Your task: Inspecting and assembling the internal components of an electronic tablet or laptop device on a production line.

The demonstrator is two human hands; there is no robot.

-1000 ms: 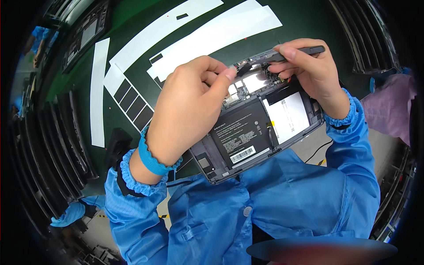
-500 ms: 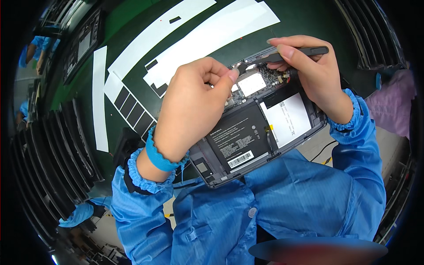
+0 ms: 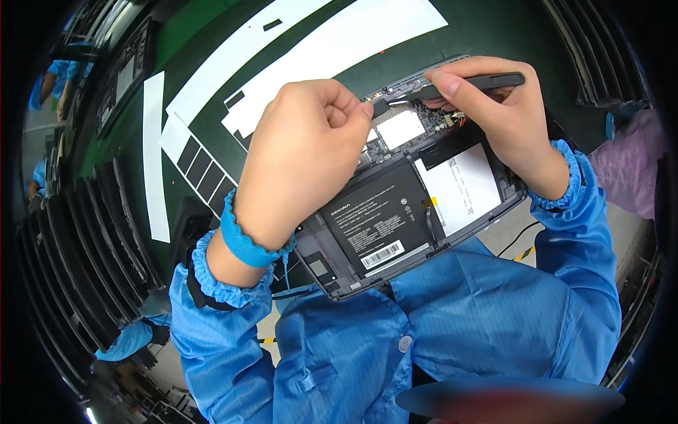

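Note:
An opened tablet-like device (image 3: 337,283) lies tilted in front of me, its insides facing up. It shows a black battery (image 3: 374,226), a white label (image 3: 466,194) and a circuit board (image 3: 436,121) with a silver shield (image 3: 401,131). My right hand (image 3: 498,113) is closed round black tweezers (image 3: 505,80), whose tips point left over the board's far edge. My left hand (image 3: 304,145) pinches above the board's left part, thumb and forefinger together. A small black sticker-like piece (image 3: 380,107) sits between these fingertips and the tweezer tips; its hold is partly hidden.
White sheets (image 3: 353,42) lie on the green table (image 3: 187,240) beyond the device; one strip carries black rectangular stickers (image 3: 200,167). Racks of dark panels stand left (image 3: 78,261) and right (image 3: 600,56). Another device (image 3: 127,78) lies far left. People's sleeves show at both sides.
My left hand has shifted slightly left and away from me, and the small black piece shows more plainly at its fingertips. My right hand keeps its hold on the tweezers, almost unmoved.

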